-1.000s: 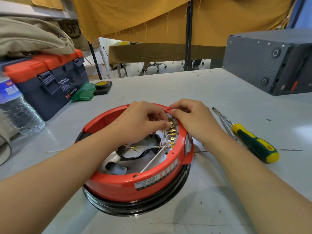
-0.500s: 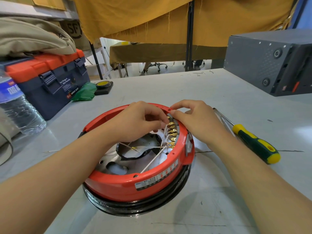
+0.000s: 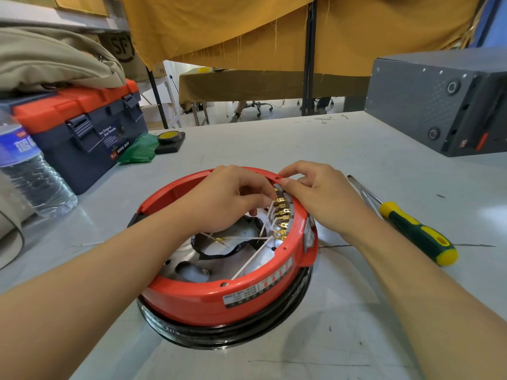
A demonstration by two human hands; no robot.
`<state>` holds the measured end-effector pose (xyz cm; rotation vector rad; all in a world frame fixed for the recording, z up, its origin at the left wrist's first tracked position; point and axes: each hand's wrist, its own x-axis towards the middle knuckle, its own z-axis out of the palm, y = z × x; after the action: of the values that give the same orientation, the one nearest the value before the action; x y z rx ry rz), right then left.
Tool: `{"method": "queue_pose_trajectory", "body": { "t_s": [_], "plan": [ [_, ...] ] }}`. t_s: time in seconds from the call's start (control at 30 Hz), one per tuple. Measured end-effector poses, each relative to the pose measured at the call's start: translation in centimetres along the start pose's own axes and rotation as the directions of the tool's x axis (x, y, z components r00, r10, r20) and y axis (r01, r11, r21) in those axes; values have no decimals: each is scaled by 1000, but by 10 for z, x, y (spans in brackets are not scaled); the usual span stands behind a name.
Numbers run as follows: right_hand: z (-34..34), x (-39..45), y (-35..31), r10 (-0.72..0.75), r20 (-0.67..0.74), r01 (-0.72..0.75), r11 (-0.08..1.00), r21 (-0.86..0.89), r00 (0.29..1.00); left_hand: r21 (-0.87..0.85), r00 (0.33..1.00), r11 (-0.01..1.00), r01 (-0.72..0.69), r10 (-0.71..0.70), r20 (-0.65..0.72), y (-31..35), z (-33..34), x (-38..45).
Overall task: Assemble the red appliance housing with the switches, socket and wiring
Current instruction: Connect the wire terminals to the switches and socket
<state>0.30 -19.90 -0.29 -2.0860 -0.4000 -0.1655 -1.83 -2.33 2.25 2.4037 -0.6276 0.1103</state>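
Observation:
A round red appliance housing [image 3: 197, 300] sits open side up on a black ring on the grey table. A row of brass terminals [image 3: 282, 215] lines its inner right wall, with white wires [image 3: 252, 260] running from them across the metal floor. My left hand [image 3: 227, 198] reaches inside, fingers curled, pinching a white wire at the topmost terminals. My right hand [image 3: 321, 196] lies over the right rim, thumb and fingertips pinching the switch block behind the terminals.
A yellow-and-green screwdriver [image 3: 411, 231] lies right of the housing. A dark grey box [image 3: 439, 102] stands at the back right. At the left are an orange-lidded toolbox [image 3: 82, 130], a water bottle [image 3: 27, 168], green cloth [image 3: 140, 152] and a tape roll [image 3: 168, 137].
Both hands have stayed at the upper terminals, with small finger shifts. My right hand's fingers have lifted slightly along the rim. The housing has not moved.

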Motion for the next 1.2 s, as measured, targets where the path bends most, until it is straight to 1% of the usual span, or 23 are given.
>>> {"method": "queue_pose_trajectory", "body": {
  "t_s": [0.43, 0.67, 0.77, 0.87, 1.0, 1.1, 1.2],
  "plan": [
    [-1, -1, 0, 0, 32, 0, 1000, 9, 999, 49, 999, 999, 11, -9, -31, 3, 2, 0],
    [-1, 0, 0, 17, 0, -17, 999, 35, 1000, -32, 998, 997, 63, -64, -27, 1, 1, 2],
    [-2, 0, 0, 3, -1, -3, 999, 35, 1000, -32, 996, 996, 88, -89, -21, 0, 1, 2],
    [-1, 0, 0, -15, -7, 16, 999, 29, 1000, -1, 992, 994, 109, -109, -67, 1, 1, 2],
    [0, 2, 2, -32, -11, 32, 999, 23, 999, 17, 975, 991, 130, -125, -184, 4, -1, 3],
    [2, 3, 3, 27, 37, -31, 994, 102, 999, 10, 958, 988, 155, -148, -244, 5, -10, 4],
    [3, 4, 4, 80, 62, -89, 984, 155, 995, 23, 963, 986, 163, -154, -222, 4, -23, -2]
  ]
}}
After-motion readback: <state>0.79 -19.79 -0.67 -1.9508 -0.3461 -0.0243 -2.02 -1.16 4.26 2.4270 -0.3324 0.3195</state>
